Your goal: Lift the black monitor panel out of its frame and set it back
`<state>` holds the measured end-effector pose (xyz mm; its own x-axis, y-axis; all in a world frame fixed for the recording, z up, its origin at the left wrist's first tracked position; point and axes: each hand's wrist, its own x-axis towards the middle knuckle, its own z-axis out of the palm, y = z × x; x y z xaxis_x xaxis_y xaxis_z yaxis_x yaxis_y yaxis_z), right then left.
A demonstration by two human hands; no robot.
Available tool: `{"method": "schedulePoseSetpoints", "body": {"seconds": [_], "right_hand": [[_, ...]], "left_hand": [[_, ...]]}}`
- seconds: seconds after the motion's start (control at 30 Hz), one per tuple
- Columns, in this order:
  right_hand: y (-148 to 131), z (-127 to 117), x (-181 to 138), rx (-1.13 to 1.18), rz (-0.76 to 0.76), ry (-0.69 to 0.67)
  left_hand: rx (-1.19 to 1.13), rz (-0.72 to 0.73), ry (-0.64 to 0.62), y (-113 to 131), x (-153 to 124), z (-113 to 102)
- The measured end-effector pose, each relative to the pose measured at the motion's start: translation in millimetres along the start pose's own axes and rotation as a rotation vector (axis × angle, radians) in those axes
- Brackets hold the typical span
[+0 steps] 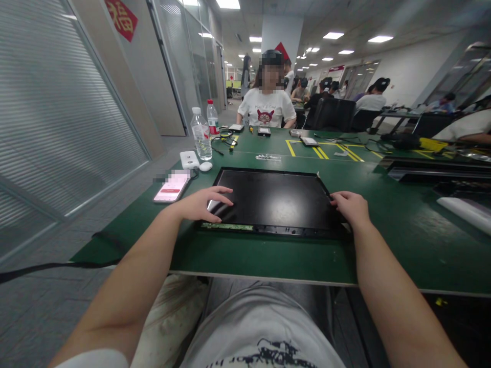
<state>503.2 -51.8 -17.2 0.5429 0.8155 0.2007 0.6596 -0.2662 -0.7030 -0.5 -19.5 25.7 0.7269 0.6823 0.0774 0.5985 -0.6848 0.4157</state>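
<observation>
Screen (276, 197), your left hand (201, 204) splayed wide, right hand (351, 207) curled at edge, can't tell if gripping, 福 sign (121, 19)

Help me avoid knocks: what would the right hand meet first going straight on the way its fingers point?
The black panel, at its right edge; the right hand seems to touch it there, though contact is hard to tell.

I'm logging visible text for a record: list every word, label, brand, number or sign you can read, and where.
"福": red diamond sign, upper left.
"for": seemingly, on the camera wearer's shirt; neighbouring letters unclear.
Too small or blurred to read: the opposite person's shirt, phone, white-capped bottle, red-capped bottle, white device, far red banner.
</observation>
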Motion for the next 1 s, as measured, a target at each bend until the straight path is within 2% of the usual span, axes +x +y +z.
{"method": "schedulePoseSetpoints", "body": {"seconds": [0.43, 0.57, 0.73, 0.9, 1.0], "right_hand": [[-7, -3, -3, -0.016, 0.023, -0.011], [-6, -3, -3, -0.026, 0.007, -0.013], [-6, -2, -3, -0.038, 0.018, -0.008], [-4, -2, -1, -0.031, 0.007, -0.016], [-3, -2, -1, -0.022, 0.009, -0.021]], "left_hand": [[-0.038, 0.056, 0.005, -7, 2, 2], [-0.048, 0.034, 0.007, -8, 2, 3], [-0.032, -0.091, 0.039, -6, 4, 5], [0.058, -0.275, 0.263, -14, 10, 13], [0.176, -0.421, 0.297, -21, 13, 15]]}}
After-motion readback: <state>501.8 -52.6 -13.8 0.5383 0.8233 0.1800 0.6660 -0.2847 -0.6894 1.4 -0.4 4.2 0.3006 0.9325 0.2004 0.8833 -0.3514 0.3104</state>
